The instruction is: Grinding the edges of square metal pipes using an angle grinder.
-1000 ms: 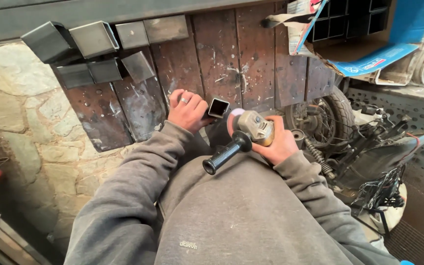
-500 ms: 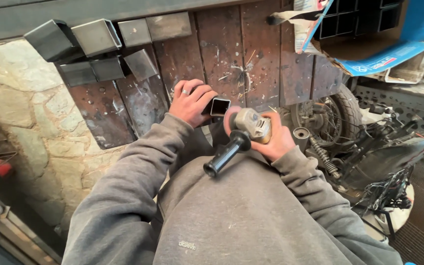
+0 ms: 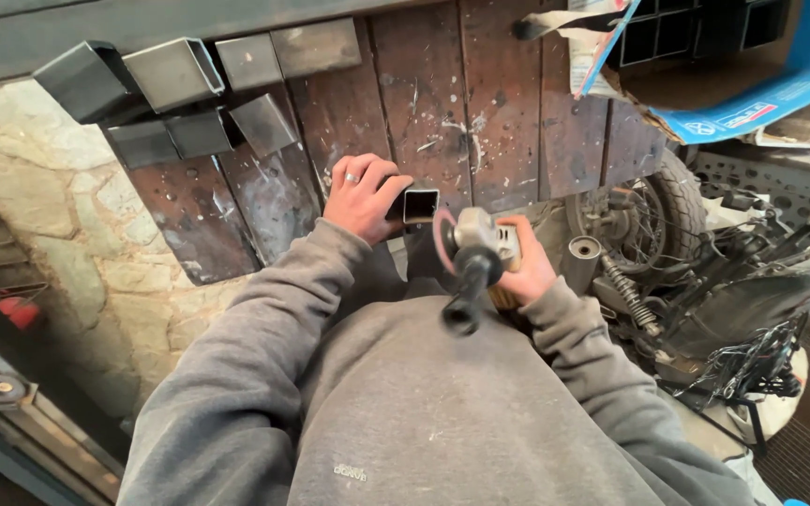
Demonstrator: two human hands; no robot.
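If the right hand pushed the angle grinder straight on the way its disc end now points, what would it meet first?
Most likely the short square steel tube held in the left hand. The right hand aims the grey angle grinder's disc at the tube's open end, with a small gap; depth is hard to judge from above.

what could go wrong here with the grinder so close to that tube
The left hand grips the short square steel tube bare, right beside the grinder's disc; a slip might bring fingers onto it. The tube looks hand-held with no clamp in view, so the disc could snag and kick it. The right hand alone holds the angle grinder, its side handle free, which may weaken control.
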